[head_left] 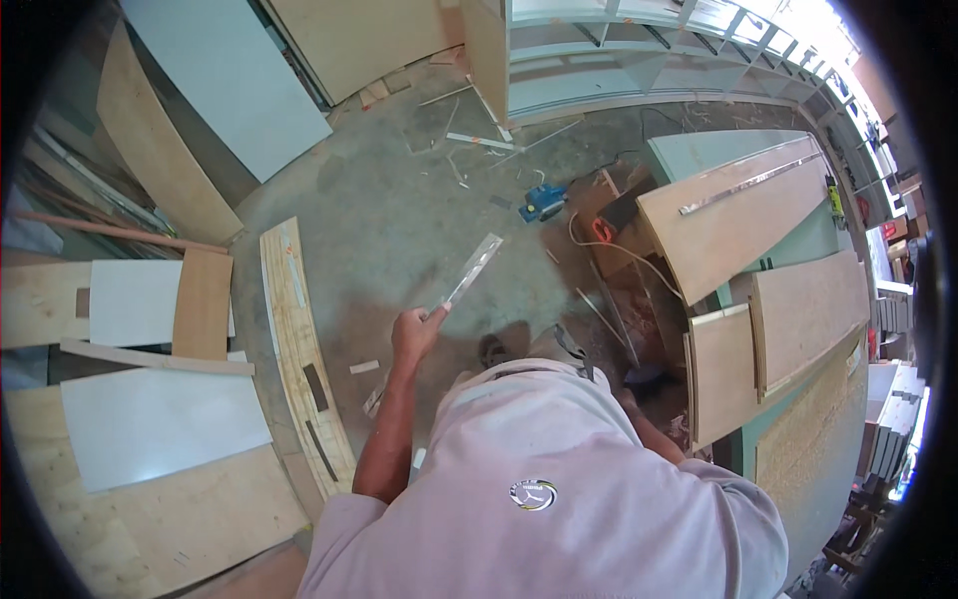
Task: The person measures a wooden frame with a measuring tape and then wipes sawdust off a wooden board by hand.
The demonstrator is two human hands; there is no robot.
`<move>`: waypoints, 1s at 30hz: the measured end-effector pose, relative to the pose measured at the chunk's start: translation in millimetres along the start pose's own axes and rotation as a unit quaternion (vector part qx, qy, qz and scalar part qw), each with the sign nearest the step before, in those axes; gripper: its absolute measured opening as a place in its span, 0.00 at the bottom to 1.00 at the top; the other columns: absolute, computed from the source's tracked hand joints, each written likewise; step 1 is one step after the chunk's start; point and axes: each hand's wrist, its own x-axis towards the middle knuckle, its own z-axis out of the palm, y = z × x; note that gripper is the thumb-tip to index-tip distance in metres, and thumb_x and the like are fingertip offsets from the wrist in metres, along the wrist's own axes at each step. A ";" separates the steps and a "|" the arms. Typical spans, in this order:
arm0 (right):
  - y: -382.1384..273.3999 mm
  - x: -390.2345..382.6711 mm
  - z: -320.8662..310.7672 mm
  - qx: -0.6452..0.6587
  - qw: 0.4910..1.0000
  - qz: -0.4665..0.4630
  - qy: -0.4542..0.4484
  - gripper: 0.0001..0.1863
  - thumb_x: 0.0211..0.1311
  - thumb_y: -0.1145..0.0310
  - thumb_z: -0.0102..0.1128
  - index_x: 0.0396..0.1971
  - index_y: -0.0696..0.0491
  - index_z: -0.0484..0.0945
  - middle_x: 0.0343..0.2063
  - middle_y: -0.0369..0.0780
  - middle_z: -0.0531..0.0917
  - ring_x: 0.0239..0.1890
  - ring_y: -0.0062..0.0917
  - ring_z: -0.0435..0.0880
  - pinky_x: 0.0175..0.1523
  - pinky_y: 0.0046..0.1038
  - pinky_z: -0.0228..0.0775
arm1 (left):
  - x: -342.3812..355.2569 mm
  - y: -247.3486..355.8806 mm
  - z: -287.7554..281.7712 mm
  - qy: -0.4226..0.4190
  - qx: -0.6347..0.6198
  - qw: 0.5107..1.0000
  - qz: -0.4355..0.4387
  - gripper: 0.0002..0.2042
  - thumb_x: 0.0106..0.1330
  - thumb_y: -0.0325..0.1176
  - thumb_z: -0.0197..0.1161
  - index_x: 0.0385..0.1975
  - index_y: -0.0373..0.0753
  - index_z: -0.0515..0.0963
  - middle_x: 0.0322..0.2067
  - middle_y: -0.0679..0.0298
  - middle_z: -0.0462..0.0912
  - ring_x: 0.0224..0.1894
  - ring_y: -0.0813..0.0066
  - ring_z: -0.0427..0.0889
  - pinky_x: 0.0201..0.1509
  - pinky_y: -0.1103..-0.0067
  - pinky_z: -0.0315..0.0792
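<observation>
Silvery strip, jutting beyond left grip

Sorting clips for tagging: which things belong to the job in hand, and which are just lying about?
In the job:
- strip, gripped by the left hand

Seemingly just lying about:
- blue tool
- long plank
- pale offcut

Silvery strip, blue power tool, mottled grey floor, yellowish streaky-grained plank, white board, pinkish shirt.
</observation>
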 end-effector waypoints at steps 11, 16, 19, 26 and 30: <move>2.4 205.8 -233.0 0.073 0.975 -0.039 0.205 0.19 0.57 0.55 0.67 0.39 0.57 0.87 0.42 0.49 0.87 0.42 0.37 0.88 0.47 0.34 0.77 | 173.5 59.2 10.1 -0.029 -0.042 0.999 0.012 0.34 0.58 0.63 0.67 0.12 0.32 0.73 0.11 0.57 0.68 0.16 0.71 0.64 0.23 0.65 0.63; 34.6 303.5 -325.0 0.269 0.952 0.092 0.113 0.23 0.58 0.53 0.60 0.43 0.56 0.86 0.47 0.51 0.85 0.53 0.46 0.83 0.59 0.41 0.74 | 237.4 74.8 -13.8 0.009 -0.055 0.998 -0.040 0.33 0.58 0.63 0.67 0.12 0.33 0.74 0.10 0.59 0.68 0.16 0.73 0.65 0.23 0.67 0.62; 63.6 354.5 -362.0 0.167 0.950 0.069 0.255 0.21 0.63 0.56 0.56 0.41 0.57 0.86 0.37 0.48 0.88 0.42 0.44 0.88 0.50 0.41 0.80 | 314.4 77.2 -8.4 0.023 -0.049 0.997 -0.058 0.33 0.57 0.64 0.67 0.12 0.33 0.75 0.10 0.61 0.69 0.16 0.74 0.67 0.23 0.69 0.63; 33.2 399.9 -589.8 0.543 0.828 0.056 0.127 0.14 0.62 0.61 0.63 0.32 0.58 0.84 0.30 0.45 0.87 0.26 0.32 0.86 0.30 0.36 0.78 | 413.9 132.9 -18.5 0.016 -0.164 0.977 -0.132 0.33 0.57 0.64 0.68 0.12 0.34 0.76 0.11 0.65 0.70 0.17 0.76 0.67 0.22 0.71 0.62; 30.2 436.9 -635.6 0.583 0.789 0.049 0.186 0.10 0.63 0.66 0.61 0.34 0.59 0.83 0.23 0.42 0.83 0.19 0.27 0.82 0.24 0.30 0.75 | 498.3 177.3 -10.9 -0.056 -0.134 0.986 -0.077 0.32 0.57 0.63 0.69 0.12 0.35 0.77 0.11 0.66 0.71 0.17 0.79 0.67 0.22 0.73 0.61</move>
